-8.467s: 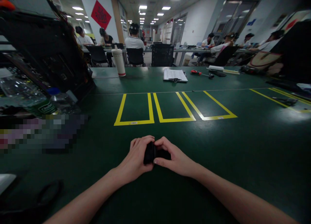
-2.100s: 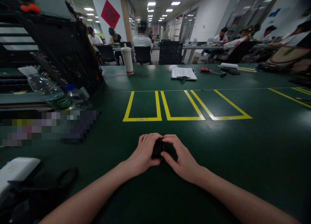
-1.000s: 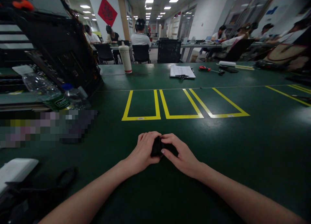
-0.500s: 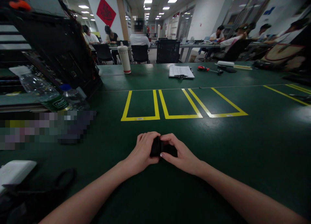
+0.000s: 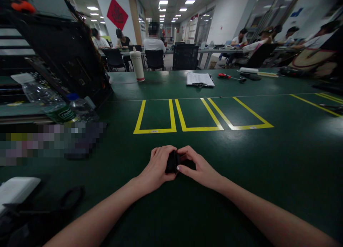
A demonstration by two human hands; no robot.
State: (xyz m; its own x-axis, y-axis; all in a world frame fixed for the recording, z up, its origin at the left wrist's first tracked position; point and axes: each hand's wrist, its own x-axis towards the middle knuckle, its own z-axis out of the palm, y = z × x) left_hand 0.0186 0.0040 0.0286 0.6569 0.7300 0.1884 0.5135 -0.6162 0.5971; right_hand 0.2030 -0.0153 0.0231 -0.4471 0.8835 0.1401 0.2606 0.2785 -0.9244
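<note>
A small black box-like object (image 5: 171, 163) is at the middle of the green table (image 5: 171, 211), in front of me. Its exact kind is too dark to make out. My left hand (image 5: 158, 166) wraps round its left side, fingers over the far edge and thumb at the near edge. From the right, my right hand (image 5: 197, 166) grips the object's right edge, with the thumb at the near corner and the fingers at the far one. My palms hide part of it.
Yellow tape frames (image 5: 155, 130) mark the table beyond my hands. Farther back are a white cup (image 5: 137, 65), a clipboard (image 5: 200, 79) and a red-handled screwdriver (image 5: 225, 75). Plastic bottles (image 5: 60, 111) and a white device (image 5: 20, 190) lie left. Several people sit at far desks.
My right thumb and fingers have shifted slightly at the object's right edge. The left hand and the object look almost the same.
</note>
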